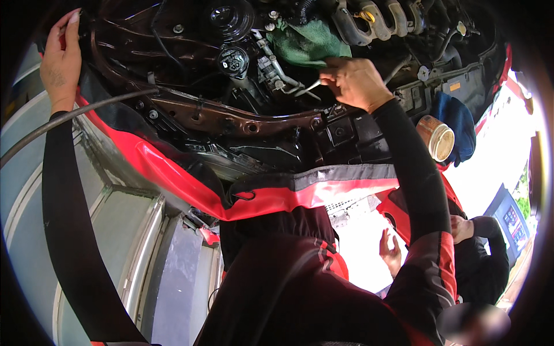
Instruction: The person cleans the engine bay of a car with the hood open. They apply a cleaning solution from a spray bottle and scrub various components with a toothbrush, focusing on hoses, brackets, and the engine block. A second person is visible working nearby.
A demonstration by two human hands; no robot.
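Observation:
Inside an open engine bay, my right hand (355, 83) is closed around a thin, pale rod-like tool (311, 87). The tool's tip points left, close to a silvery metal pipe fitting (271, 69). Right behind that hand, a green cloth (309, 43) lies bunched over engine parts. My left hand (60, 66) is raised at the far left edge of the bay, its fingers bent and the thumb up. Something reddish shows between those fingers, but what they grip is hidden. A dark hose (86, 117) passes below the left hand.
A red and black protective cover (150, 173) drapes over the car's front edge. An orange-brown jar (435, 138) and a dark blue cloth (456, 124) sit at the right. Another person (479, 259) stands lower right, near a blue panel (509, 218). Pale cabinets (115, 230) line the left.

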